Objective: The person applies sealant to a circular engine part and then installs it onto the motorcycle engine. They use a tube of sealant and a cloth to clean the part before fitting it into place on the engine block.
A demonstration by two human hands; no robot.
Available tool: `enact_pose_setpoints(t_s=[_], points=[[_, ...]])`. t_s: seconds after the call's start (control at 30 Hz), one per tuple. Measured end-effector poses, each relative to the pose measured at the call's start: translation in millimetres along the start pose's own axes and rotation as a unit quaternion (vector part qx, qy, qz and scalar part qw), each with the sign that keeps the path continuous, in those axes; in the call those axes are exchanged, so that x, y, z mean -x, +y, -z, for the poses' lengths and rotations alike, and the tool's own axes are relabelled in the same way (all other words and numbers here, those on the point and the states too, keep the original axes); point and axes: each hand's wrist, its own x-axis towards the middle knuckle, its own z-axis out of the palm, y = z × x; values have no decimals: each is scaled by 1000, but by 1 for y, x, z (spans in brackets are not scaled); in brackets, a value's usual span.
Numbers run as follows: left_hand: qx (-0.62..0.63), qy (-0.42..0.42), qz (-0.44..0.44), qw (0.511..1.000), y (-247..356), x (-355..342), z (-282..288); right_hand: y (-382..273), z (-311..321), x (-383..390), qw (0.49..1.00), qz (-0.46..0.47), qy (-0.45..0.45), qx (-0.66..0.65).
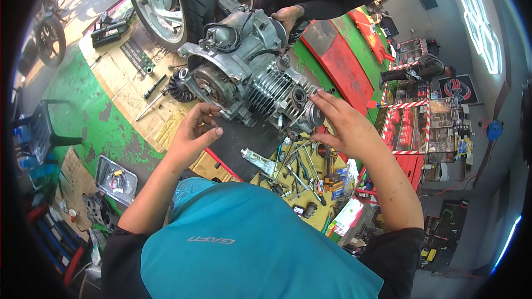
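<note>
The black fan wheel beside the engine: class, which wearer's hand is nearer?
Left: the left hand is just below the black fan wheel in view; the right hand is at the engine's right end.

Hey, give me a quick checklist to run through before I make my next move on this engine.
1. Left hand free: ok, nothing seen in it.
2. Right hand at the engine: ok, fingers appear to rest on its end.
3. Co-worker's hand on the engine: ok, at the far side.
4. Engine fully supported from below: cannot tell, its underside is hidden.
5. Tools in order: not ok, they lie jumbled.
</note>
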Motion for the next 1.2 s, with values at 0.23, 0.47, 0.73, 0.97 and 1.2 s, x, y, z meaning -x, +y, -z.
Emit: enact_pose_setpoints(t_s=[0.23, 0.47, 0.73, 0.97, 1.2], points=[[6, -2, 7, 1000, -8, 0, 1, 15, -6, -2, 998, -13, -66, 14], [15, 1, 5, 1000, -18, -1, 0, 8, -4, -9, 995, -64, -70, -31], [24, 1, 13, 1000, -23, -3, 2, 3, -7, -8, 998, -41, -53, 2], [35, -11, 36, 999, -27, -1, 0, 0, -5, -12, 992, -95, -74, 31], [19, -4, 18, 1000, -33, -1, 1, 4, -12, -9, 998, 4, -27, 54]])
